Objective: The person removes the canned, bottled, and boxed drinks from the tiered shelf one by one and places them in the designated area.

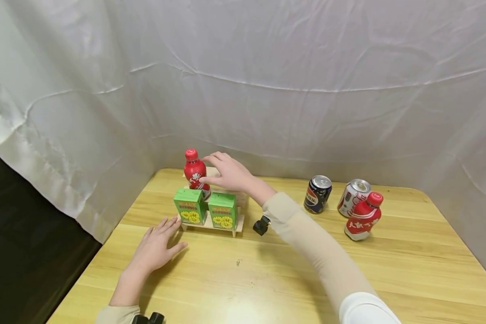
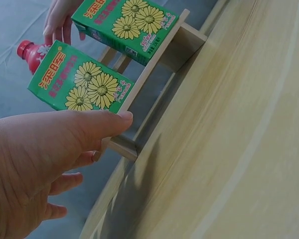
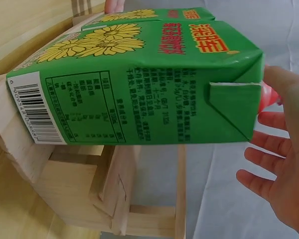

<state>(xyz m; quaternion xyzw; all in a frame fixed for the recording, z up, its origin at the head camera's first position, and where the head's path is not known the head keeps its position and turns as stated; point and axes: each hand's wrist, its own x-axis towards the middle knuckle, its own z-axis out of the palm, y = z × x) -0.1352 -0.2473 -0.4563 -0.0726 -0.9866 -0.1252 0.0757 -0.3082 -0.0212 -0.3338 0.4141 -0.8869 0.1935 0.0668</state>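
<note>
A red bottle [image 1: 195, 170] stands upright on a small wooden tiered stand [image 1: 240, 222], behind two green drink cartons, the left carton [image 1: 189, 208] and the right carton [image 1: 223, 211], on its lower front step. Beside the bottle's right side is my right hand [image 1: 231, 174], its fingers apart and not wrapped round it; the thumb overlaps the bottle in the head view, and I cannot tell whether it touches. My left hand [image 1: 155, 246] lies low at the stand's front left corner, fingers extended. In the left wrist view its thumb [image 2: 107, 123] is at the stand's edge, below a carton.
To the right on the wooden table [image 1: 267, 279] stand a dark blue Pepsi can [image 1: 317, 194], a white-silver cola can [image 1: 353, 198] and a second red bottle [image 1: 363, 217] partly in front of it. A pale cloth curtain [image 1: 287, 90] hangs behind the table and at its sides.
</note>
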